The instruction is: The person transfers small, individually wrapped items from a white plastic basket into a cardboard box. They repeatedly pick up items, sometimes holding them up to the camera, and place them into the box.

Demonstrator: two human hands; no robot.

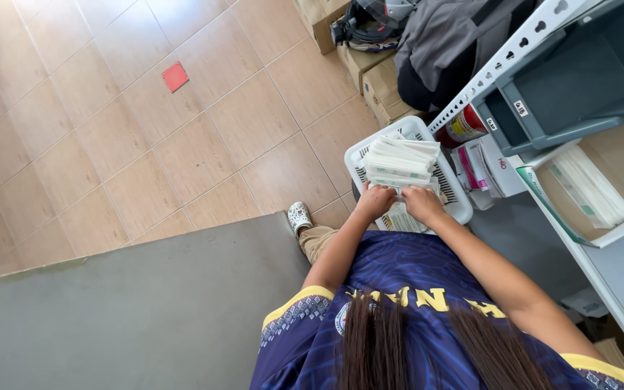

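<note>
View from the head, looking down. The person leans over a white plastic basket (464, 211) on the floor, just beside the foot of a grey metal shelf (514, 54). The basket holds a stack of flat white packets (401, 160), piled toward its far end.

The left hand (373, 202) and the right hand (424, 205) lie close together at the near end of the basket, knuckles up and fingers curled down onto the packets. The fingertips are hidden, so it cannot be told whether either hand pinches a packet or only presses on it.

Step in hand, as a judgement: handling the packets at the near end of the stack. Lifting some out would call for a firm hold at both ends, since thin packets slide apart easily.

Edges and room: to the right, the shelf upright and an open cardboard box of like packets (590, 189) crowd the basket, with a red-labelled can (464, 126) near its far corner. To the left the tiled floor (204, 144) lies open, a small red square (175, 76) upon it. A grey table (131, 310) edge stands near the person's left elbow.
</note>
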